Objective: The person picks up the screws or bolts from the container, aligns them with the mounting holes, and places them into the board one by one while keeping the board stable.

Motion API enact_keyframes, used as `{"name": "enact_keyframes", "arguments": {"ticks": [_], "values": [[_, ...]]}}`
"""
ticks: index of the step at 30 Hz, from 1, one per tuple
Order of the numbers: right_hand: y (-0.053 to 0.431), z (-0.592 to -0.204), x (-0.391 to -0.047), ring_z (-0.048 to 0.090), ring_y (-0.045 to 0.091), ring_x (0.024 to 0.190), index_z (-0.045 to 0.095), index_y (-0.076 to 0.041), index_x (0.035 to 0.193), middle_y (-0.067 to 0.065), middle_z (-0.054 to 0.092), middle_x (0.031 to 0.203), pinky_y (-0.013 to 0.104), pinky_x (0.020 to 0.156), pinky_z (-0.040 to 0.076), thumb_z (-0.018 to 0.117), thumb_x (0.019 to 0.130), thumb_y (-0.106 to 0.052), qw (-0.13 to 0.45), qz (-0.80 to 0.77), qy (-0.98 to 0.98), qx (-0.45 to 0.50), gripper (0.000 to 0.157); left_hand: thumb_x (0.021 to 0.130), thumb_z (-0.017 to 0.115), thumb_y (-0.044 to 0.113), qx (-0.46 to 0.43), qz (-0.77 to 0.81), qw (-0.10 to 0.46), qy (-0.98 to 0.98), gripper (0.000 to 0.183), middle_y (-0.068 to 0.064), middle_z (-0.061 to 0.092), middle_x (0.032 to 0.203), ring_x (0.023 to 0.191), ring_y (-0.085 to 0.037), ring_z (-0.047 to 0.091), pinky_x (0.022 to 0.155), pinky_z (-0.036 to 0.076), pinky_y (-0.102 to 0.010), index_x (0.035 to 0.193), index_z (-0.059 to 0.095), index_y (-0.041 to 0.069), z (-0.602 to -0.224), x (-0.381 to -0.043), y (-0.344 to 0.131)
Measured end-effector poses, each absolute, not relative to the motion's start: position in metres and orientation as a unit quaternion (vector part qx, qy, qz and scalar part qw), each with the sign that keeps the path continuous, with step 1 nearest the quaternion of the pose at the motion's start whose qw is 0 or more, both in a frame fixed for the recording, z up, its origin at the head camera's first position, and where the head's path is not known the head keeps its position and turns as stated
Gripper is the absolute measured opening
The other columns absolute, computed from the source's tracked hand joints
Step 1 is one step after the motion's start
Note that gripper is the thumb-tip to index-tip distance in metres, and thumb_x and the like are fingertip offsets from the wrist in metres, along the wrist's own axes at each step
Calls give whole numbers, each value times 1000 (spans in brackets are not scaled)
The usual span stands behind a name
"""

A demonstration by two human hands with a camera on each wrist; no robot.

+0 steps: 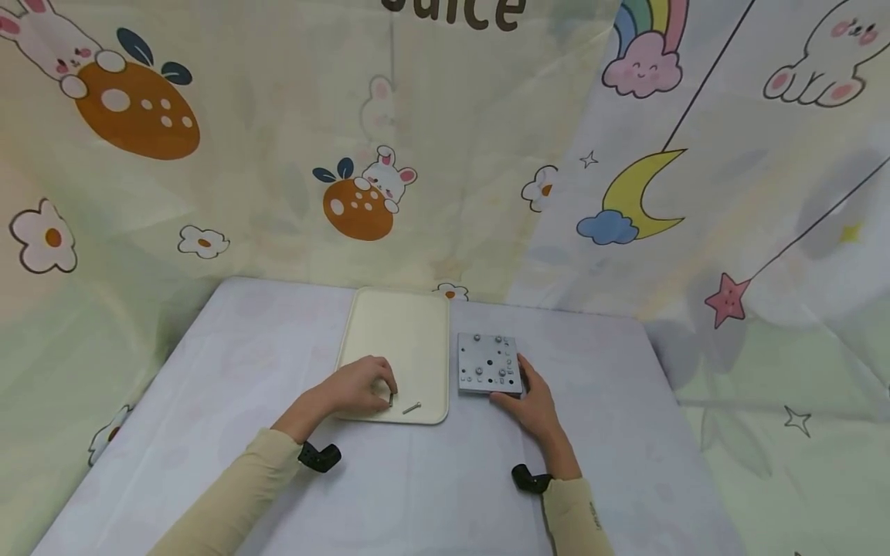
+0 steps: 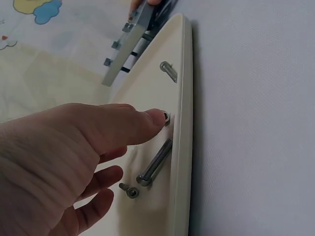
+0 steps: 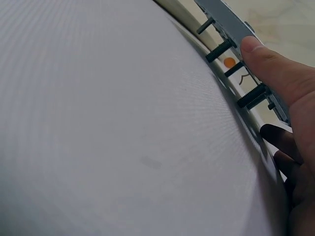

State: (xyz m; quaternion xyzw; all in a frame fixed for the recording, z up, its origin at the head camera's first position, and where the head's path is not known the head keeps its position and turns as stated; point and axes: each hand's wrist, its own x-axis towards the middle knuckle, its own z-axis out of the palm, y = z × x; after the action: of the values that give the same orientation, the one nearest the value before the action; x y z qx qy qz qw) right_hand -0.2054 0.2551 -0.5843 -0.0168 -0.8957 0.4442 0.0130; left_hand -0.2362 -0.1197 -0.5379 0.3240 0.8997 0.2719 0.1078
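My left hand (image 1: 358,386) is over the near part of a cream tray (image 1: 410,324). Its thumb and index finger pinch a small socket-head screw (image 2: 167,118), mostly hidden behind the thumb in the left wrist view. Around it in the tray lie a long bolt (image 2: 155,162), a short screw (image 2: 131,191) and another screw (image 2: 168,71). To the tray's right, my right hand (image 1: 531,398) grips a grey metal plate (image 1: 490,351) by its right side and near corner. Screw heads stand on top of this plate, and threaded shanks (image 3: 220,50) stick out underneath.
A white cloth covers the table (image 1: 417,486). Behind it hangs a printed curtain (image 1: 473,193) with cartoon rabbits and a moon. A black wrist camera (image 1: 320,457) is on the left wrist, another black camera (image 1: 531,479) on the right.
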Motion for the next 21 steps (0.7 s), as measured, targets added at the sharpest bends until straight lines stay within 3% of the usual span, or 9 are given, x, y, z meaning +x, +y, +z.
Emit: {"name": "enact_keyframes", "arguments": {"ticks": [12,21], "values": [[257,-588,-205,23,31,142,25,-15,154,11,32,153,48,114,14,80,69,-60,18,444,-896,-14,111,80,79,21,374,207,65,901,14,-3,57,121,110,-24,52,86,47,-41,93,77,25,-543,-235,-110],[255,-587,-205,23,28,143,24,-15,155,9,32,154,46,114,15,81,70,-58,18,443,-896,-15,110,86,76,27,393,180,51,900,5,-2,57,122,111,-22,51,89,46,-37,91,76,26,-549,-238,-103]]}}
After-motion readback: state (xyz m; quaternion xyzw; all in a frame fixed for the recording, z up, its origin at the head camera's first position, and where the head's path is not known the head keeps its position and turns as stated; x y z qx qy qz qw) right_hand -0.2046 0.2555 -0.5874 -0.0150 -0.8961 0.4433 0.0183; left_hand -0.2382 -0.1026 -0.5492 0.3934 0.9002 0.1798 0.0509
